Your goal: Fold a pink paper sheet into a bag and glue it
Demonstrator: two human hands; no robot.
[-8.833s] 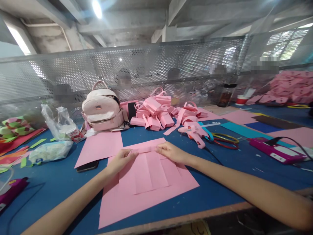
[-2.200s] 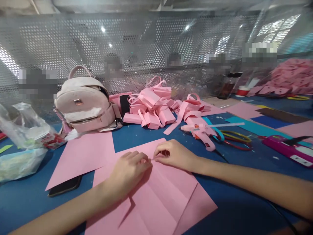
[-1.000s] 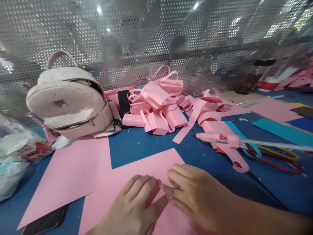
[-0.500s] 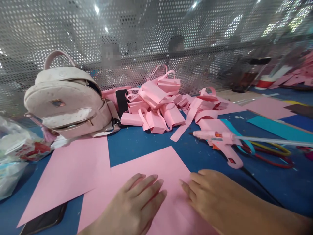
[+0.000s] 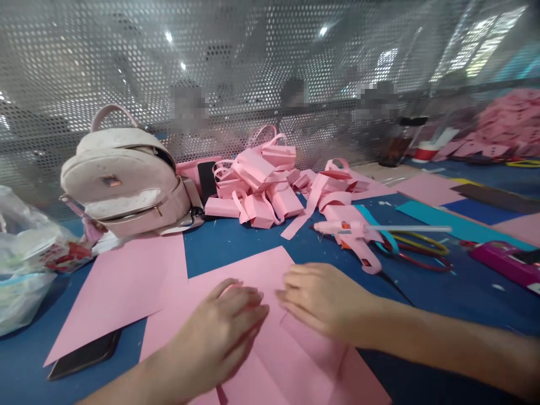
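Note:
Both my hands work low in the head view over a large pink sheet (image 5: 265,262) on the blue table. My left hand (image 5: 223,323) has its fingers bent and closed at the near end of a smaller piece of pink paper (image 5: 291,360); its thumb is hidden. Across from it, my right hand (image 5: 323,298) curls its fingers down onto the upper right part of that same paper, which shows a crease or raised edge below the palm. The right fingertips are slightly blurred. Another pink sheet (image 5: 126,281) overlaps on the left.
A pale backpack (image 5: 126,185) stands at the back left, beside a heap of small pink paper bags (image 5: 257,180). To the right lie a pink glue gun (image 5: 350,228), scissors (image 5: 426,253) and a magenta tool (image 5: 506,261). A dark phone (image 5: 86,354) is partly under paper.
My view has turned to the right. My right hand has moved left, closer to my left hand, and a creased piece of pink paper now shows beneath it. My left fingers are more curled.

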